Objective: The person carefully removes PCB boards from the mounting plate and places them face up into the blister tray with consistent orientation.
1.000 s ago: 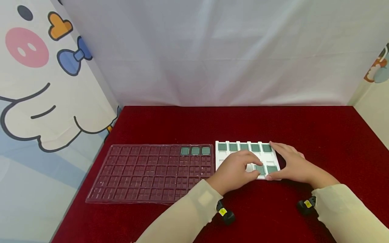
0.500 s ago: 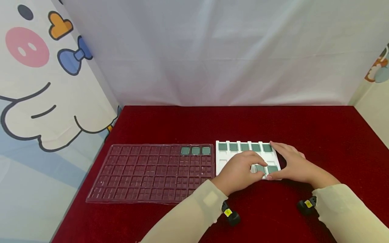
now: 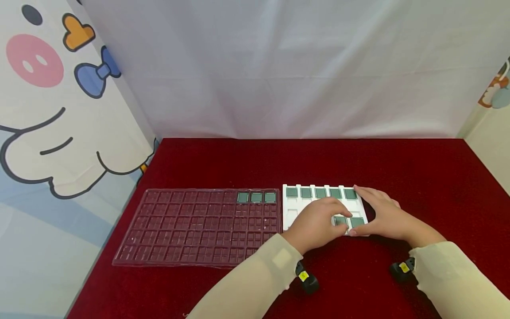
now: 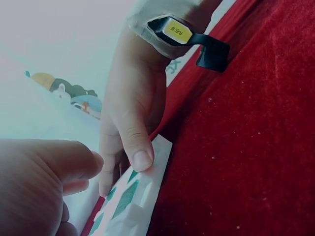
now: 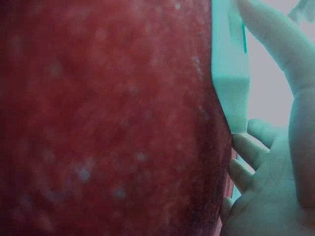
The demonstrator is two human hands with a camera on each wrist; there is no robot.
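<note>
My right hand (image 3: 388, 219) grips the right end of a white slotted tray (image 3: 292, 215), thumb at its near corner and a finger at the far one. In the left wrist view that right thumb presses down on the tray's rim (image 4: 158, 177). My left hand (image 3: 316, 223) hovers over the near row, thumb and index bent and apart above a green square chip (image 3: 340, 221) seated in its slot. Beside it lies another green chip (image 3: 357, 223). Several chips (image 3: 320, 192) fill the far row. My left hand hides part of the near row.
Left of the white tray lies a clear plastic grid tray (image 3: 191, 223) with many compartments; a few green chips (image 3: 256, 197) sit at its far right corner. Both rest on a red cloth-covered table (image 3: 239, 164). A white curtain (image 3: 279, 71) hangs behind.
My left hand has shifted slightly right along the near row, its fingertips now at the chip's right side. The chip and my right hand stay in place.
</note>
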